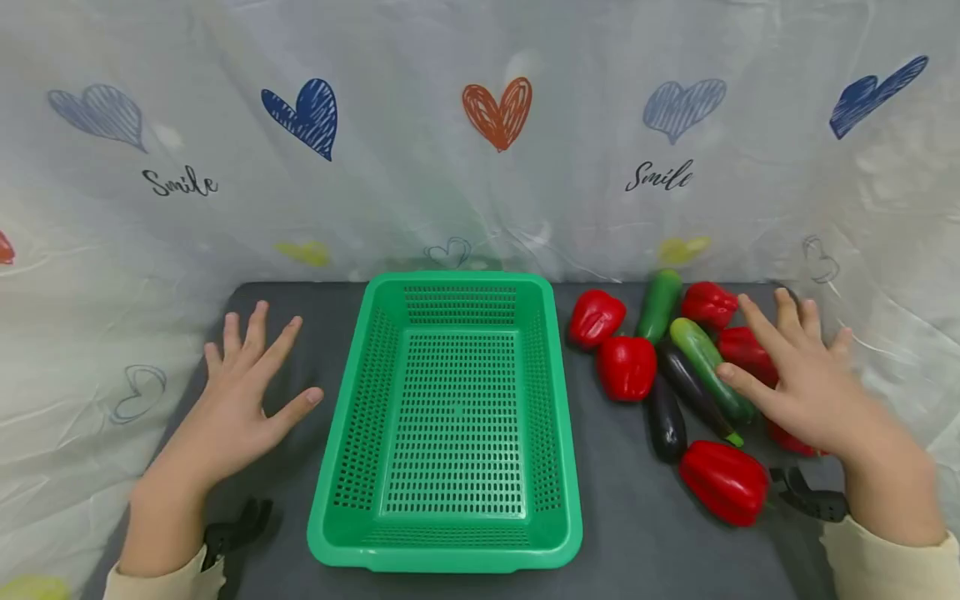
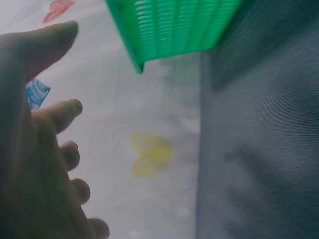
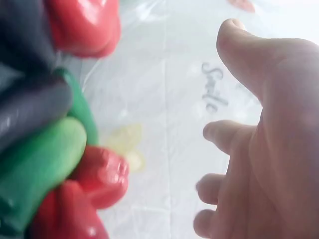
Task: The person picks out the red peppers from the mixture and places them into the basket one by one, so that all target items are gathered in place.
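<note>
Currently, we note the left hand and right hand spread, grasping nothing. We locate the basket at frame centre, the vegetable pile at right; pressing the pile carelessly could, we judge, roll the lowest pepper away.

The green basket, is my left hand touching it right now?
Apart. The head view shows dark table between the left hand, thumb included, and the near side of the green basket.
</note>
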{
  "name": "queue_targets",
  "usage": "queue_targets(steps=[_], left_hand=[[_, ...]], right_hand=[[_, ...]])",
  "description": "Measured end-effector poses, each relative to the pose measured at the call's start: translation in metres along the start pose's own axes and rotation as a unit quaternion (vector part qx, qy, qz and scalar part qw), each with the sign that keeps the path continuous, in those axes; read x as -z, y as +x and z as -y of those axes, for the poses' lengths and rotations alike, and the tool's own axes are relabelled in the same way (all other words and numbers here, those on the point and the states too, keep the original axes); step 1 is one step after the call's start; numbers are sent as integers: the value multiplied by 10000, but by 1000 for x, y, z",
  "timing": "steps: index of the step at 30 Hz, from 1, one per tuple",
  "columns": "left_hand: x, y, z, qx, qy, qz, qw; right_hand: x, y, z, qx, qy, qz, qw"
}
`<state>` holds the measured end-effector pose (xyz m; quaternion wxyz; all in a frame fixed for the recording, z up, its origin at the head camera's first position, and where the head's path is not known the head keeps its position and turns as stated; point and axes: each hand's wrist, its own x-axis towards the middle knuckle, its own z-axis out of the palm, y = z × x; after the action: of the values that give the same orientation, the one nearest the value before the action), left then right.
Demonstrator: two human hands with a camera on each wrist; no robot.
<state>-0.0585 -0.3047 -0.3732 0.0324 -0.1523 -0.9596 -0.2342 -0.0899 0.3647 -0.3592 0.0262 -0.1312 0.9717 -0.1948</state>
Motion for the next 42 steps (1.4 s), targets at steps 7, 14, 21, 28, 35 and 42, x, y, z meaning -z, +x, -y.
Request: queue_targets(steps=[7, 14, 21, 28, 35, 42], left_hand=[[-15, -14, -15, 53, -755, -249, 9968], [-36, -33, -24, -465, -1899, -1101, 9745], [-60, -46, -30, -1421, -3759, -1089, 9092], [-76, -53, -31, -1708, -4059, -874, 8935], [-85, -57, -26, -1821, -3774, -971, 9028], [-94, -50, -23, -2114, -3934, -1234, 8862]], right_hand=[[-2, -8, 30, -120, 790, 46, 9968], [-13, 4, 60, -97, 832, -594, 9947], [-19, 12, 85, -148, 1268, -504, 9905], [-33, 27, 103, -282, 1533, -356, 9871], [-52, 45, 100, -319, 1291, 58, 9911], [-62, 47, 93, -389, 1056, 354, 9930]])
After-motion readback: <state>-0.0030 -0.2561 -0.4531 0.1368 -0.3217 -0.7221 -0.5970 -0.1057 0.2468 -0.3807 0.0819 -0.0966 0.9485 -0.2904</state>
